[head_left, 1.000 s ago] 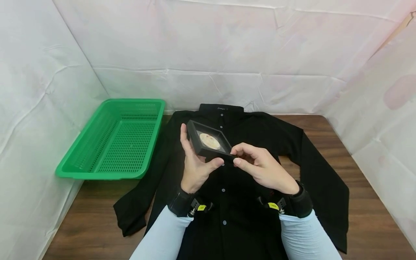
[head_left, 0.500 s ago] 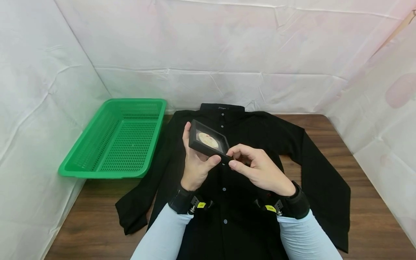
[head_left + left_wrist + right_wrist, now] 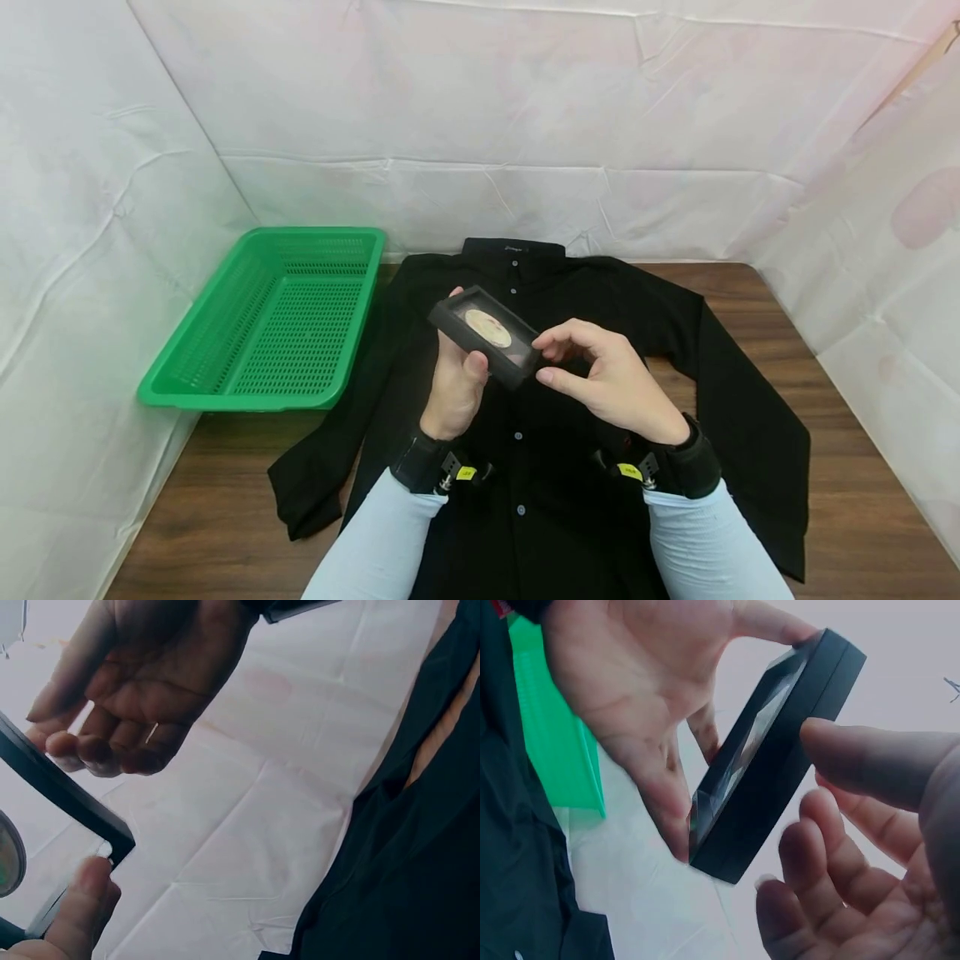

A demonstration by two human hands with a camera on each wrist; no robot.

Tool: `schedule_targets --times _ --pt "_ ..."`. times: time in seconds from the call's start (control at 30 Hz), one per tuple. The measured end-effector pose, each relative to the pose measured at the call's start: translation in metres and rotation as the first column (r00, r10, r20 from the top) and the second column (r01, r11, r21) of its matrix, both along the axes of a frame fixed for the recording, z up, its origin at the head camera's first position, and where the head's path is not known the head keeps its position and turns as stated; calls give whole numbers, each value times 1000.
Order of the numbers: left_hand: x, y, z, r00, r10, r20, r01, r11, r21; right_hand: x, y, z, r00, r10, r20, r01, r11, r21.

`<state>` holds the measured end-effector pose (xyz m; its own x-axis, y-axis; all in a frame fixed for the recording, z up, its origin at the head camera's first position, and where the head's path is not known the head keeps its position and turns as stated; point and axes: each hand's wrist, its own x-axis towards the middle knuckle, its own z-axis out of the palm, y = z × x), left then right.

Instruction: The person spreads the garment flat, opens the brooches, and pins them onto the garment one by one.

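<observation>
White cloth sheets [image 3: 480, 100] rise across the top and sides of my frame, behind a dark wood-grain table [image 3: 225, 500]. A black button-front shirt [image 3: 555, 492] lies spread over the table at centre, and a green perforated plastic basket [image 3: 240, 402] sits at left. In mid-frame, above the shirt, I have the black display case [image 3: 495, 361], tilted, a cream-coloured disc [image 3: 487, 328] behind its clear window. The left hand [image 3: 453, 396] pinches it between thumb and fingers; the right hand [image 3: 611, 383] has thumb and fingers spread apart at the case's right corner, and I can't tell whether they touch it. I judge the step in hand to be turning the case about; the next move calls for a steady left pinch while the right fingertips take that corner.
</observation>
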<state>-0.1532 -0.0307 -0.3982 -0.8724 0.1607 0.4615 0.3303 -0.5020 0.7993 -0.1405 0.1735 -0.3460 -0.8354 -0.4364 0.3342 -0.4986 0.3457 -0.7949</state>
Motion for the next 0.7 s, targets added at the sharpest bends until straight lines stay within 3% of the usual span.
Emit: schedule_targets --times 0.1,0.27,0.53,0.7 --pt "1 0 0 999 -47 28 45 997 65 -4 0 -3 997 -44 -66 45 999 19" --pt "2 -3 1 994 -83 76 76 993 89 -8 1 -7 989 -52 -139 58 997 42" --pt "3 -6 2 957 -215 193 199 975 98 -9 0 -11 986 -10 -167 16 999 37" --pt "2 -6 0 945 -233 229 220 972 81 -6 -4 -9 985 11 -172 -5 999 32"
